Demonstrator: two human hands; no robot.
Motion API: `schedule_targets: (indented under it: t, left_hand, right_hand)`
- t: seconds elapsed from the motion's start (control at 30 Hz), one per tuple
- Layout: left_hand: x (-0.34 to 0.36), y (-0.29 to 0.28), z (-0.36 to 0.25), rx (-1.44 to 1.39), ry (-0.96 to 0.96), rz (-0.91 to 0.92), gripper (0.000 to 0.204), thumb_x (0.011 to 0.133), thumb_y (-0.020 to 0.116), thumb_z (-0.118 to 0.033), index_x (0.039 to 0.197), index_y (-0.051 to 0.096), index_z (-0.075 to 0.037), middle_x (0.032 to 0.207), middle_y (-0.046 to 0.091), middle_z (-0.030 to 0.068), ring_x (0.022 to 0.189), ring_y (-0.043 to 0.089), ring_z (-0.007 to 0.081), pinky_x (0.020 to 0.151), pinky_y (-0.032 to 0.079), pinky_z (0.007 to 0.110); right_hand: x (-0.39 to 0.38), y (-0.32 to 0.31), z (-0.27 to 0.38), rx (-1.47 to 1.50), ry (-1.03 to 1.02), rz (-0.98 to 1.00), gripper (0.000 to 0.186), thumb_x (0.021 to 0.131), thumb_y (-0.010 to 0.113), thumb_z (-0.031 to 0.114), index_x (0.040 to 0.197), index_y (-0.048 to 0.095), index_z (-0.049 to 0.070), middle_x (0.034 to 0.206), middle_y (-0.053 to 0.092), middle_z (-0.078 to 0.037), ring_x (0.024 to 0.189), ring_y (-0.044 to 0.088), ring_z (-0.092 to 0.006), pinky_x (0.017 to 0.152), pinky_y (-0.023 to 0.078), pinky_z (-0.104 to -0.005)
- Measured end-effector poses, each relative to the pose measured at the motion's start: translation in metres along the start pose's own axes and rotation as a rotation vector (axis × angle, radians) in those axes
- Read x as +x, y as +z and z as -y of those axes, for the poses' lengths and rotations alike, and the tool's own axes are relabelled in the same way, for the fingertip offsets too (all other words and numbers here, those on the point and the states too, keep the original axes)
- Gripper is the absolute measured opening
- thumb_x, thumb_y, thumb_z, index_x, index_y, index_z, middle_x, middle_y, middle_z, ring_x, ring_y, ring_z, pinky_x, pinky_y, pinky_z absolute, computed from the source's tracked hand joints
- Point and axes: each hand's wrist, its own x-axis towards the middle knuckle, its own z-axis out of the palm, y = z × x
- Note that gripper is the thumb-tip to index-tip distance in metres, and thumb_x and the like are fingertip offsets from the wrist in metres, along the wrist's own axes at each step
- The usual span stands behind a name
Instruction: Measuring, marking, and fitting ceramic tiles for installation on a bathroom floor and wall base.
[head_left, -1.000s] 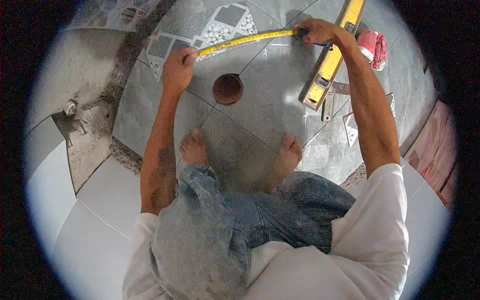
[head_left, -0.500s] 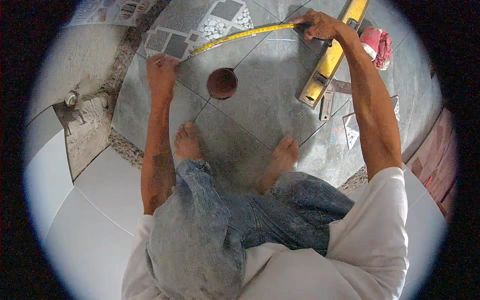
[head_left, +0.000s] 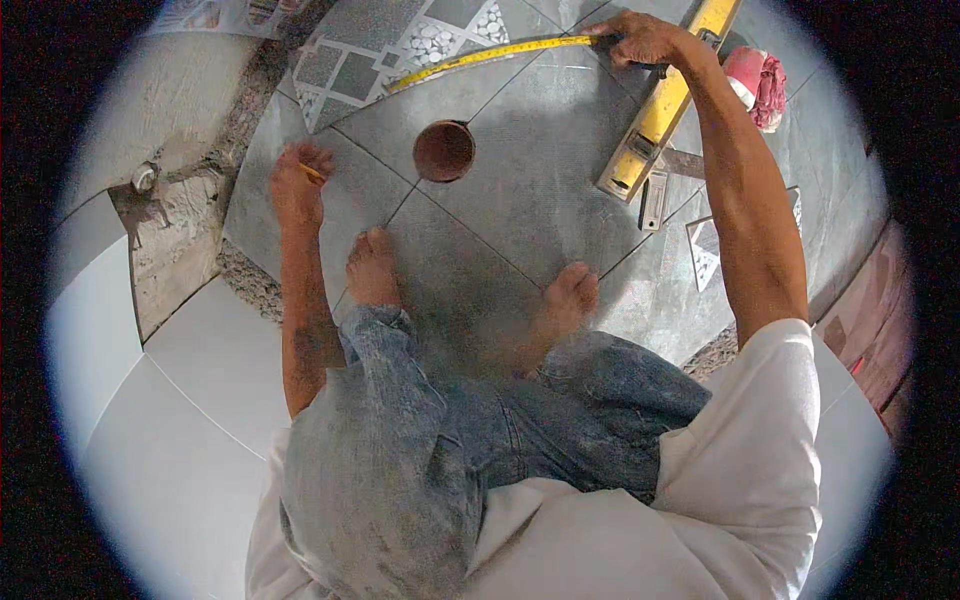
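Observation:
My right hand (head_left: pixel 640 42) is closed on one end of a yellow tape measure (head_left: pixel 480 55). Its blade bows out leftward across the floor, and the far end lies over a patterned tile (head_left: pixel 352 78) of grey squares and white pebble print. Whether the tape's case is under that hand, I cannot tell. My left hand (head_left: pixel 298 190) is apart from the blade, below the patterned tile's corner. Its fingers are curled round a thin yellow stick, probably a pencil (head_left: pixel 313 173).
A yellow spirit level (head_left: pixel 650 130) lies beneath my right forearm, with a small metal-edged tool (head_left: pixel 654 200) beside it. Further right are a red and white cloth bundle (head_left: pixel 757 88) and a triangular tile offcut (head_left: pixel 704 252). A round brown hole or disc (head_left: pixel 444 151) sits in the grey tiled floor.
My left hand has drawn back from the patterned tile toward me, and the yellow stick now shows in it. My right hand stays on the tape with little movement.

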Motion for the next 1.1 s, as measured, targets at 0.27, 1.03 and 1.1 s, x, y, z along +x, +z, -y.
schedule_targets:
  t: [0.27,1.03,1.1]
  left_hand:
    - [-0.003,0.009,-0.005,-0.051,0.032,-0.022,0.038,0.097,0.041,-0.032,0.097,0.056,0.003,0.088,0.058,0.0126,0.067,0.055,0.02,0.059,0.041,0.029]
    - [0.003,0.08,0.005,0.544,0.608,0.08,0.031,0.089,0.058,-0.033,0.096,0.062,-0.003,0.082,0.066,0.0143,0.078,0.065,0.0238,0.069,0.049,0.035]
    - [0.007,0.08,0.003,0.576,0.656,0.052,0.03,0.088,0.059,-0.032,0.097,0.062,-0.003,0.081,0.066,0.014,0.078,0.065,0.0244,0.069,0.049,0.035]
  right_hand:
    - [-0.004,0.012,0.002,-0.046,-0.201,-0.307,0.066,0.058,0.062,0.018,0.124,0.06,0.014,0.085,0.054,-0.01,0.082,0.054,-0.0234,0.075,0.046,-0.0324]
    - [0.001,0.003,-0.01,0.024,-0.207,-0.073,0.064,0.064,0.061,0.014,0.128,0.056,0.016,0.103,0.057,-0.014,0.096,0.054,-0.0263,0.084,0.045,-0.035]
    - [0.006,0.005,-0.015,0.064,-0.199,-0.037,0.064,0.065,0.062,0.014,0.129,0.055,0.017,0.105,0.056,-0.014,0.098,0.054,-0.0246,0.082,0.046,-0.0334]
